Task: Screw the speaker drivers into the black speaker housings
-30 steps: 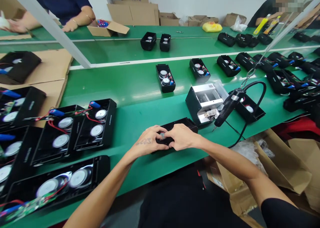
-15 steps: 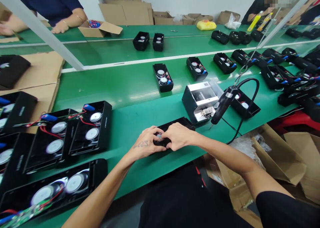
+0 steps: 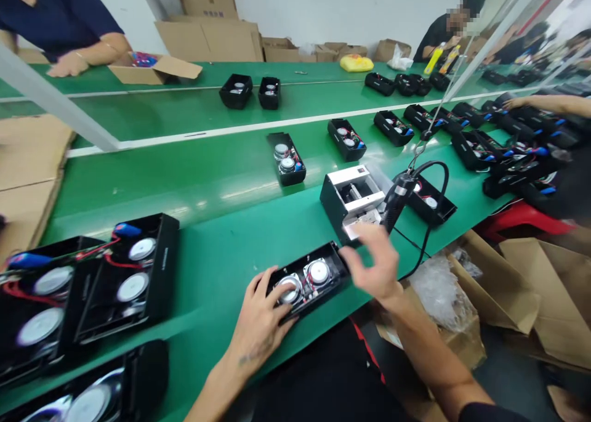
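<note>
In front of me on the green bench lies a black speaker housing (image 3: 330,288) with two round silver speaker drivers and thin red wires inside. My left hand (image 3: 263,317) grips its left end, fingers over the far wall and onto the left driver, thumb along the near side. Just past the housing's right end, my right hand (image 3: 376,265) is raised, thumb and fingers apart, holding nothing I can see; motion blurs it slightly. Behind it stand a screw feeder box (image 3: 348,197) with a silver top and a black electric screwdriver (image 3: 398,200) hanging from a wire.
Open speaker housings (image 3: 132,274) with blue parts and red wires stand at the left. More housings (image 3: 346,140) line the green belt. Cardboard boxes (image 3: 489,280) sit below the bench at right. A metal post (image 3: 60,95) slants at left. Co-workers sit across and at right.
My right hand has come off the housing and moved right, towards the feeder. My left hand stays on the housing, whose drivers now show. The view has shifted.
</note>
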The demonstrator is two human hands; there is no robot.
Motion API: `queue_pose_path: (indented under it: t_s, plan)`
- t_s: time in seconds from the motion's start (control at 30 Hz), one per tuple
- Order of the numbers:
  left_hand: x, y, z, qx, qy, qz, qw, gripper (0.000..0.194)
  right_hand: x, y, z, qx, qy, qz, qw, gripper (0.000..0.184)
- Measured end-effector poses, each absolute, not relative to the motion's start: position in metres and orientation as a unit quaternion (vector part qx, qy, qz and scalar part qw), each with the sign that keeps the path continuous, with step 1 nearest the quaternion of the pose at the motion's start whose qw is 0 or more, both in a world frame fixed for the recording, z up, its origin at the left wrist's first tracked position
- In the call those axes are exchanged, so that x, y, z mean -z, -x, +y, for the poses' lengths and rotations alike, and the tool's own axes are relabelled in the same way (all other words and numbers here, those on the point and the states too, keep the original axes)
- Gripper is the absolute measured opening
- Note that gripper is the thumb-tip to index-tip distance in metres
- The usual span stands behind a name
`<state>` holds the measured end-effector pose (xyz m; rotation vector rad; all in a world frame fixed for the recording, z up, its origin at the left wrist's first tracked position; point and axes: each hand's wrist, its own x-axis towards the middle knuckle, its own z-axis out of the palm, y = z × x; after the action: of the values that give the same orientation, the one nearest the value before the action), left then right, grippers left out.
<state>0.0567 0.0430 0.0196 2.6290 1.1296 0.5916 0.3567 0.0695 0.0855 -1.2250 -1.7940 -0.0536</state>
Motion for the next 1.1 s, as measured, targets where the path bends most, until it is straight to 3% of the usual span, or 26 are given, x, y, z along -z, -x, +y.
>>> queue_pose_path:
  t_s: [0.07,0.13,0.23,0.37,0.53,0.67,0.9,1.1]
  plan:
    - [-0.011,-0.059,0.030,-0.222,-0.892,0.386,0.082,0.016,-0.076,-0.395,0.076,0.113,0.629,-0.550,0.538,0.053]
    - [-0.006,-0.060,0.025,-0.234,-0.890,0.385,0.073,0.018,-0.064,-0.425,0.090,0.071,0.690,-0.492,0.526,0.058]
    - [-0.005,-0.059,0.025,-0.246,-0.885,0.388,0.073,0.013,-0.044,-0.446,0.105,-0.059,0.683,-0.473,0.554,0.055]
    - [-0.007,-0.058,0.028,-0.267,-0.877,0.391,0.084,0.010,-0.031,-0.442,0.097,-0.065,0.646,-0.400,0.647,0.042]
    - [-0.005,-0.062,0.033,-0.320,-0.857,0.392,0.094,0.019,-0.036,-0.428,0.083,-0.181,0.574,-0.442,0.665,0.027]
    - [-0.002,-0.061,0.035,-0.327,-0.857,0.387,0.094,0.021,-0.043,-0.428,0.094,-0.276,0.527,-0.454,0.663,0.037]
    - [-0.001,-0.058,0.036,-0.312,-0.859,0.395,0.095,0.020,-0.093,-0.425,0.119,-0.202,0.446,-0.443,0.751,0.043]
    - [-0.006,-0.057,0.039,-0.305,-0.865,0.387,0.098,0.015,-0.105,-0.411,0.137,-0.220,0.484,-0.489,0.692,0.037]
